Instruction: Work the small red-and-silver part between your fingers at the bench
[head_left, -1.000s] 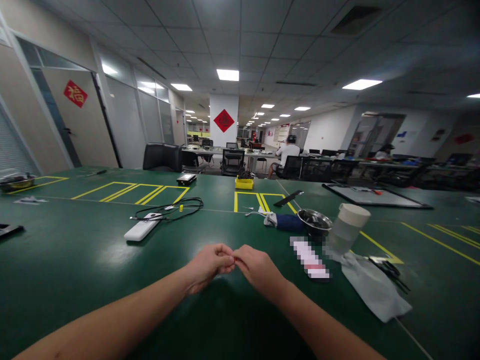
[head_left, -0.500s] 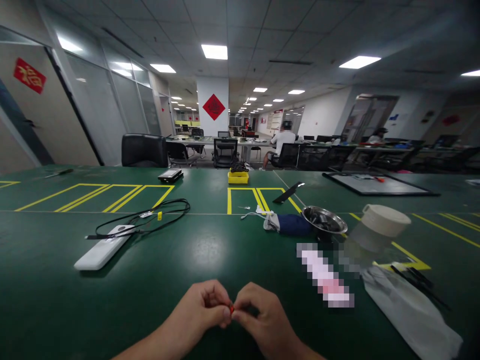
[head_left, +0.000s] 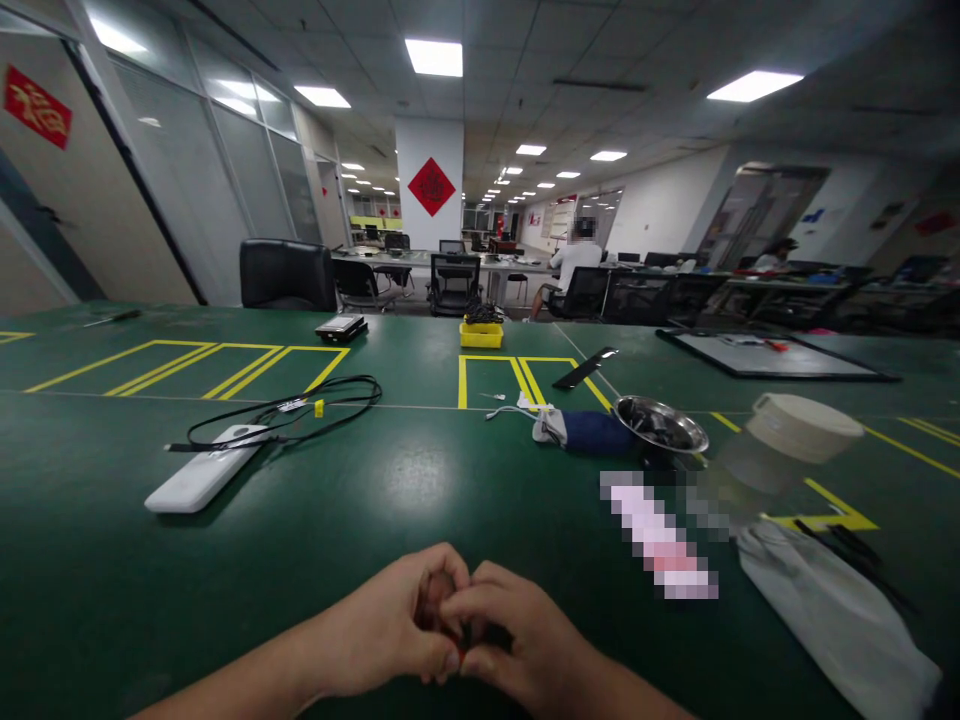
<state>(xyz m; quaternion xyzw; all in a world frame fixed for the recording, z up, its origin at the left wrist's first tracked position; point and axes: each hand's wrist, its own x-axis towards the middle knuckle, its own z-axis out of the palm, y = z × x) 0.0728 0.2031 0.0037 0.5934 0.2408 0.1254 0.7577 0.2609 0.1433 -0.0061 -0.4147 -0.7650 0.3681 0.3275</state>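
While the 2 hands meet low over the green counter (head_left: 247, 570), toward its near edge, which is out of frame, a small orange-red piece (head_left: 460, 654) sits between their thumb tips. The left hand (head_left: 386, 620) and the right hand (head_left: 529, 635) are together, curled inward and clamped on the piece from opposite sides. It lies to the right of the left palm and to the left of the right palm; neither hand is clearly nearer. Only a sliver shows, so I cannot tell its long axis.

Farther toward the counter's left edge lies a white device (head_left: 199, 478), slanting away to the right, with a black cable (head_left: 360, 400) looped across its far end. Toward the right edge are a metal bowl (head_left: 691, 432) and a pale cloth bag (head_left: 832, 610); a yellow box (head_left: 481, 336) stands near the far edge.
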